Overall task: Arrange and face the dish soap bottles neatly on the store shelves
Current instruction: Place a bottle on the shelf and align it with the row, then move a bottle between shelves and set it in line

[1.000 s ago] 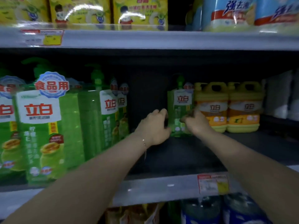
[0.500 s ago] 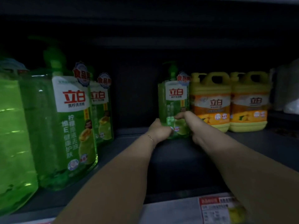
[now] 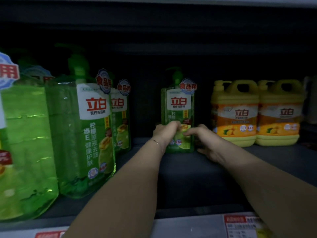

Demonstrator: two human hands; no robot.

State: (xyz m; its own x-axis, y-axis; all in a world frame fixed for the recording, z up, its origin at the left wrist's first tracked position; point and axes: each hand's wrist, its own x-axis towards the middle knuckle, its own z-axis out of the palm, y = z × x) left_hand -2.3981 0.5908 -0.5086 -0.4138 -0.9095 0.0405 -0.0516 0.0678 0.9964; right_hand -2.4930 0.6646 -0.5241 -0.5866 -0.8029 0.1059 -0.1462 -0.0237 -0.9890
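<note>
Both hands, left hand (image 3: 165, 133) and right hand (image 3: 205, 143), are clasping the lower body of a green pump-top dish soap bottle (image 3: 178, 114); two yellow handled plastic jugs (image 3: 235, 112) are standing just right of the grip.

A red and white price tag (image 3: 240, 225) is sitting on the pale shelf edge strip (image 3: 185, 227) below me. Another red tag (image 3: 48, 235) is peeking in at lower left.

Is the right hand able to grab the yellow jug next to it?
Probably yes. The right hand sits just left of the nearest yellow jug, with bare shelf between them. But it is busy holding the green bottle.
</note>
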